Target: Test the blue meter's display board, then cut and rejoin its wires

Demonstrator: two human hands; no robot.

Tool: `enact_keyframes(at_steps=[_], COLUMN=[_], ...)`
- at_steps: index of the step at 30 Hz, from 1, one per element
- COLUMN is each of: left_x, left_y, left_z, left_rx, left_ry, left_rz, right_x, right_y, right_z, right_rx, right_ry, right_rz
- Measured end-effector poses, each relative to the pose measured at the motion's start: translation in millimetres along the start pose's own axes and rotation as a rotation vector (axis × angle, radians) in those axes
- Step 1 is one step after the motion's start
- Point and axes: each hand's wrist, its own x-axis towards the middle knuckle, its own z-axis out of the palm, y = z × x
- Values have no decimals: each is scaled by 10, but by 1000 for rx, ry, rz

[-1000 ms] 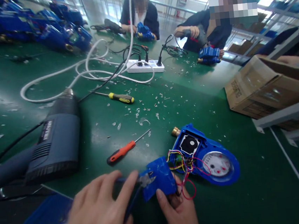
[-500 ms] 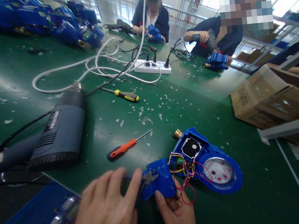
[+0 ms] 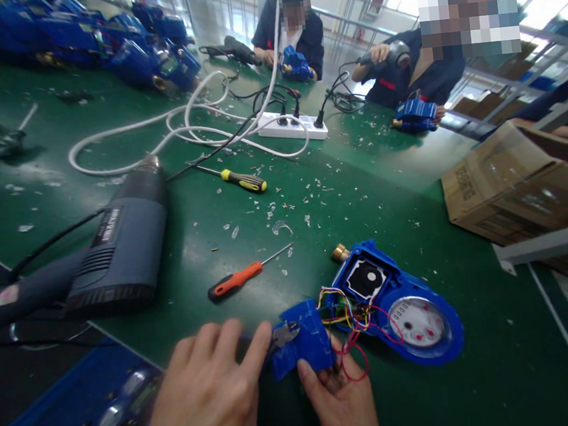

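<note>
My left hand is closed around a pair of cutting pliers; the handles are mostly hidden by the fingers. The pliers' jaws lie against a blue plastic cover. My right hand grips this cover from below, thumb on its near edge. Thin coloured wires run from the cover to an opened blue water meter, which lies on the table with its round dial upward and a brass fitting at its far end. A loop of red wire hangs beside my right fingers.
An orange-and-black screwdriver, a yellow-and-black screwdriver and a heat gun lie on the green table among plastic scraps. Beyond are a power strip, several blue meters and two co-workers. A cardboard box stands right.
The view has shifted slightly. My hands keep their holds on the pliers and cover, nearly in place. The right-hand co-worker's heat gun has lifted away from the blue meter.
</note>
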Motion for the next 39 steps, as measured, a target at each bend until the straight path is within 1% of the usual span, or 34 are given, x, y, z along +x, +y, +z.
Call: enact_keyframes(at_steps=[7,11,13,15,17,19,21,24,27,29,33,35,39], left_x=[-6,-8,-5,11,45,85,116,133,160,200,291,318,331], left_y=[-4,-63,-152,-258,-338,-357,-314,-204,-132,-113,-77,-45,11], left_z=[47,14,-35,-91,-133,-143,-116,-42,6,9,-27,-46,-57], left_rx=[3,-35,-115,-176,-166,-134,-134,-142,-124,-100,-57,-57,-11], left_ry=[-1,3,38,105,165,188,182,166,169,164,152,134,89], left_rz=[12,40,57,83,134,215,316,471,611,673,740,731,719], right_x=[0,3,8,11,12,15,27,67,125,162,219,240,277], right_y=[-15,-72,-125,-196,-281,-379,-479,-589,-622,-615,-593,-588,-599], right_z=[8,-12,-96,-234,-393,-531,-626,-701,-765,-817,-906,-929,-949], right_rx=[-75,-54,-47,-61,-92,-128,-144,-125,-109,-129,-226,-263,-344], right_ry=[-15,-44,-105,-164,-217,-312,-381,-489,-570,-611,-665,-691,-715], right_rz=[5,12,46,81,121,166,187,228,236,230,215,186,47])
